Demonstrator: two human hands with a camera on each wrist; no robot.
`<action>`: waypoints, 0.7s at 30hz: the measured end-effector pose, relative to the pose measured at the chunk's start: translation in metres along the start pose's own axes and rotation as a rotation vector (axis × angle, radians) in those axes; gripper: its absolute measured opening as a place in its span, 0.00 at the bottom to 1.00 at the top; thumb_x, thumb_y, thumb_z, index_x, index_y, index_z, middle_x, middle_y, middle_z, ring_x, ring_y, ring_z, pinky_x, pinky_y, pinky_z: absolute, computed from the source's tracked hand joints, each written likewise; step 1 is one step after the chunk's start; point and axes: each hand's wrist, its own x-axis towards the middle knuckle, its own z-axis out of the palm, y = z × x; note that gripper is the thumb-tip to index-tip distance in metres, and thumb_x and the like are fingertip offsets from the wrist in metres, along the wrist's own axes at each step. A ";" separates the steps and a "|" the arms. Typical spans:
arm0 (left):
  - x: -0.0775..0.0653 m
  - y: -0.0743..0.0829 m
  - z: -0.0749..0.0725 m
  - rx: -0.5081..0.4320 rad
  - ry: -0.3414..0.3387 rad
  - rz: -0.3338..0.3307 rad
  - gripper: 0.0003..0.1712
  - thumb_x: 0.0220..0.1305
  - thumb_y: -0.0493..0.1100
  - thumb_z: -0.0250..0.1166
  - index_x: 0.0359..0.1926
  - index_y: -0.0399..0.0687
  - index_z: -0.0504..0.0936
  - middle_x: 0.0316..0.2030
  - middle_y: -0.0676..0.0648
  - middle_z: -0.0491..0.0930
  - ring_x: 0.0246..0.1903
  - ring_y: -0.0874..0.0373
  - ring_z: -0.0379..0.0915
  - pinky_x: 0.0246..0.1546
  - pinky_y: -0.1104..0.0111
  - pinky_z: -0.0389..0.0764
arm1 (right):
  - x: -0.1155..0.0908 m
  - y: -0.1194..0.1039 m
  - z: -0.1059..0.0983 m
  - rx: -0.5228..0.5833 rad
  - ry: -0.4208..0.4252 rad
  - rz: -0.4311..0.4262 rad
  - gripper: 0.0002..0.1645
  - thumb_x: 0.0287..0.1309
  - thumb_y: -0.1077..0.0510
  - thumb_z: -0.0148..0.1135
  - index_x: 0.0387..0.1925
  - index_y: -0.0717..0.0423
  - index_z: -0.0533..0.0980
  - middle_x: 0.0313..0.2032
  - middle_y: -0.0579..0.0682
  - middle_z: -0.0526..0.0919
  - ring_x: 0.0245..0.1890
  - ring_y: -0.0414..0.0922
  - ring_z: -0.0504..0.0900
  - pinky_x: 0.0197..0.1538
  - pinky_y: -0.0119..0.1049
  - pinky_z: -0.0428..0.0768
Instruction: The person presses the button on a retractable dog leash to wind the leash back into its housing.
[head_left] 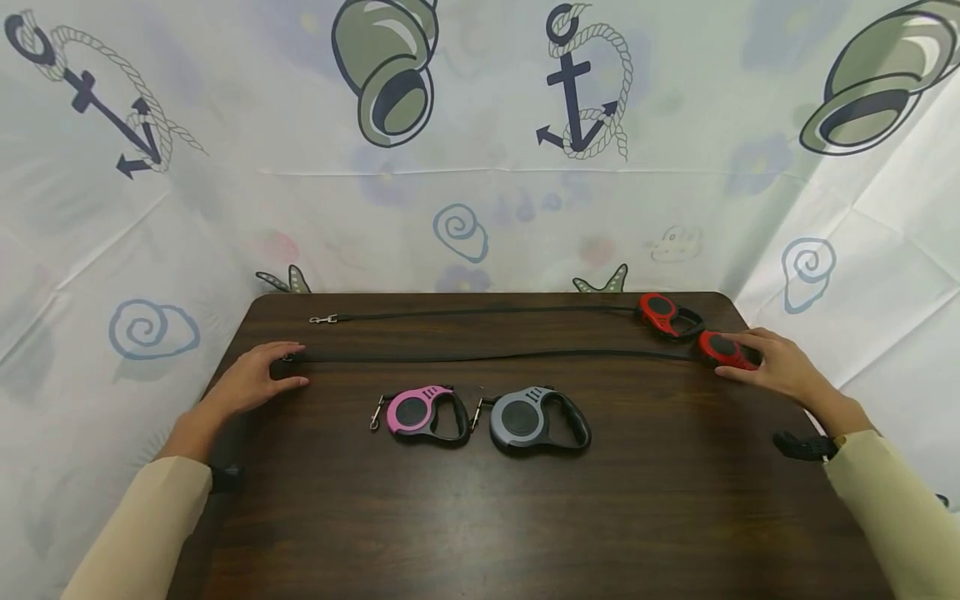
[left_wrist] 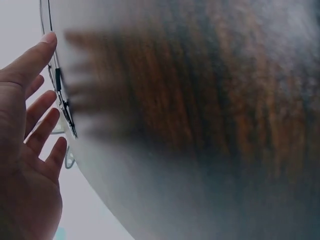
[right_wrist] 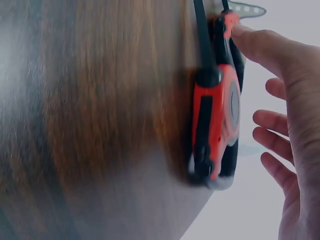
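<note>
Left hand [head_left: 255, 379] is framing the left end of the near red leash [head_left: 723, 352], fingers extending loosely and spreading, with the metal clip [head_left: 288, 358] lying between thumb and forefinger; cannot tell whether skin is touching it. Right hand [head_left: 776, 362] is bracketing the same leash's red case at the other end, fingers relaxing and standing apart from one another; thumb contact cannot be told. Black strap [head_left: 487, 358] is running nearly straight between the two sets of fingers. Far red leash [head_left: 658, 310] is lying just beyond and left of the right fingers, its dark cord [head_left: 487, 311] stretching toward a silver clip [head_left: 324, 319] beyond the left fingers. Pink leash [head_left: 411, 411] and gray leash [head_left: 519, 419] are sitting side by side between the hands, nearer the person than the fingers. All four leashes are resting on the dark wooden counter [head_left: 525, 517].
</note>
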 end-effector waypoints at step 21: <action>0.001 -0.010 0.003 -0.007 0.042 0.043 0.29 0.61 0.42 0.80 0.59 0.32 0.84 0.54 0.26 0.82 0.56 0.26 0.77 0.58 0.33 0.72 | -0.011 0.025 0.012 -0.059 0.007 0.005 0.46 0.40 0.47 0.88 0.58 0.68 0.81 0.38 0.62 0.84 0.31 0.53 0.80 0.34 0.51 0.77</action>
